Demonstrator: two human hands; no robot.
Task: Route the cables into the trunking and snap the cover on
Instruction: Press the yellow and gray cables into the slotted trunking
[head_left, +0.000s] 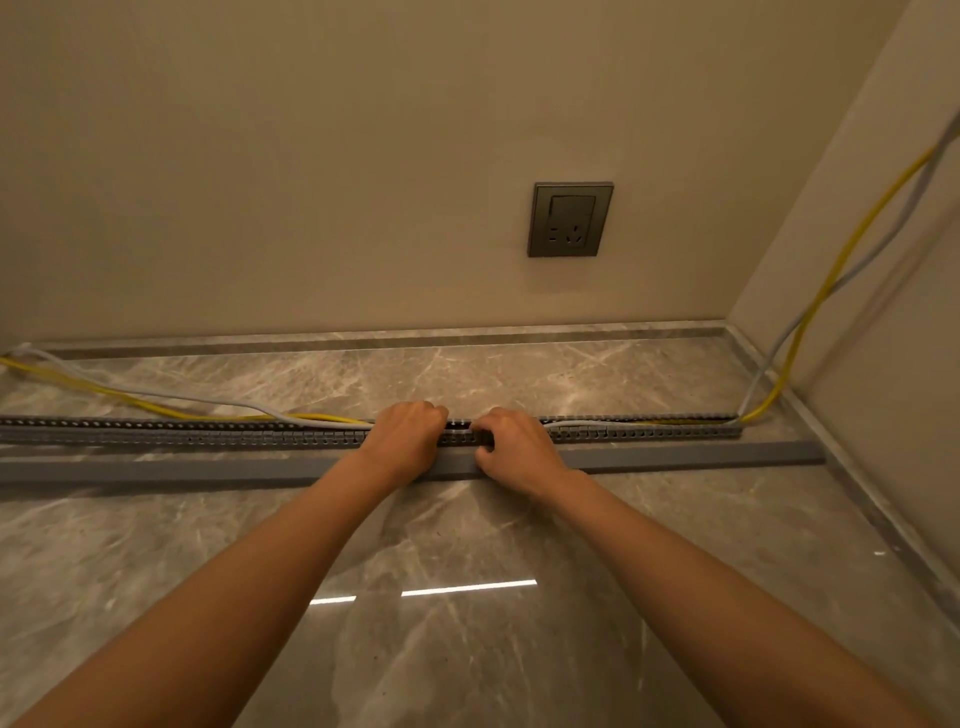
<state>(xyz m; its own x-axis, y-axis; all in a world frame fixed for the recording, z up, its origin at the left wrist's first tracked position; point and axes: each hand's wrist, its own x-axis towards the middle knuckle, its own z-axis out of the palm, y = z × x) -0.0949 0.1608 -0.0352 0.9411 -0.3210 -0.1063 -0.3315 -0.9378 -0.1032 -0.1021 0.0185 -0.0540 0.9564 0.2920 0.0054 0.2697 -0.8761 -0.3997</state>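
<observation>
Both hands are sitting mid-run on the slotted trunking on the marble floor. Left hand and right hand are curling their fingers down onto its top; cannot tell if they're gripping the cables. Yellow cable and grey cable are lying outside on the left. Cover is lying loose just in front.

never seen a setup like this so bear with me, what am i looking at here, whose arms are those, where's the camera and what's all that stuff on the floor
There is no machine here: a person works with bare hands, and the one camera sits on their head, looking forward and down. The left hand and right hand press on the middle of a grey slotted trunking, an open channel for wires, lying on the marble floor. A yellow cable and a grey cable come down the right wall and enter the channel's right end. To the left of the hands they lie loose behind it. The plain grey cover lies in front, not yet fitted. A wall socket sits above. What the fingers grip is hidden.
</observation>
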